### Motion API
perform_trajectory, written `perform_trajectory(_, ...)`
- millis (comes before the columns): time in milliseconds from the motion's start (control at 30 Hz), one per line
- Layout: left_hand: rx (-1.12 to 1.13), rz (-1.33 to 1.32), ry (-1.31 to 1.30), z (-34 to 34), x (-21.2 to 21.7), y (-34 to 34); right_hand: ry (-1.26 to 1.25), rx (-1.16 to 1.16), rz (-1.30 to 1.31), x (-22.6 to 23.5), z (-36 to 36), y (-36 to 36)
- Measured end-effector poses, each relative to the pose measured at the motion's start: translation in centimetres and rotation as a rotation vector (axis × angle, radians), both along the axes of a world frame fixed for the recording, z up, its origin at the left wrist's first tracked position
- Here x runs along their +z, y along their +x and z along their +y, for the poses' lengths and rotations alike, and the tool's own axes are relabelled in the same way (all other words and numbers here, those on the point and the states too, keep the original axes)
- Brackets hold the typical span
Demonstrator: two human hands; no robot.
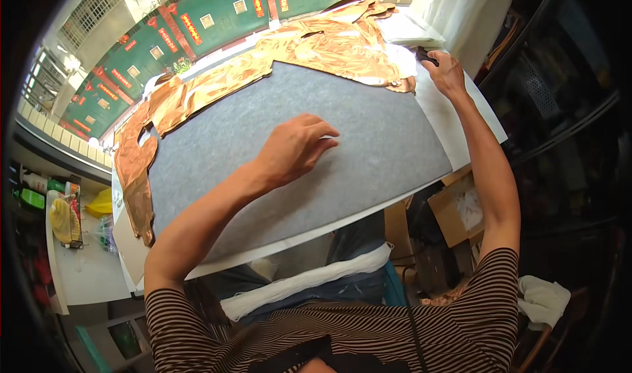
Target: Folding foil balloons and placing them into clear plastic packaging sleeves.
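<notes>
A white worktable [461, 120] fills the middle of the view, and daylight falls on it from a pale curtain [454, 4] at the upper right. Along the far side runs a green wall panel [217, 18] hung with red strips and small pale squares, next to a tiled ledge [49, 133] and a barred window [92, 8] at the upper left. To the left stands a white side shelf [79, 274] with bottles and a wire basket, cardboard boxes [454, 208] sit under the table on the right, and a white cloth [543, 300] lies on a chair in the dark lower-right corner.
</notes>
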State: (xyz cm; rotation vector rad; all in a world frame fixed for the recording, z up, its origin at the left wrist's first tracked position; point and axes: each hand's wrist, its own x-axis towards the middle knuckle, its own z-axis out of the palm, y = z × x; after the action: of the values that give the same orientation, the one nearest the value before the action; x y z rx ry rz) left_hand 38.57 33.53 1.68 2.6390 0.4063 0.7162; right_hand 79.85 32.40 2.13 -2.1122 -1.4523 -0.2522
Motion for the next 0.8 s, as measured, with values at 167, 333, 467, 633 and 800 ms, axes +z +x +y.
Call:
perform_trajectory(167,-0.024,-0.033,-0.057,3.0,-2.8,6.0,-0.014,-0.059,-0.071,-0.9,7.4,7.6)
perform_trajectory(333,-0.041,-0.106,-0.196,4.3,-4.4,7.0,-0.065,-0.193,0.047,-0.3,13.2,15.9)
perform_trajectory(467,-0.075,-0.095,-0.263,4.3,-4.3,7.1,-0.166,-0.201,0.212,-0.5,15.0,19.3)
perform_trajectory(633,-0.061,-0.068,-0.303,4.5,-3.8,6.6,-0.332,-0.119,0.289,0.1,17.7,19.6)
perform_trajectory(800,-0.08,-0.08,-0.313,4.5,-3.6,7.1,-0.377,-0.15,0.143,0.6,19.1,22.8)
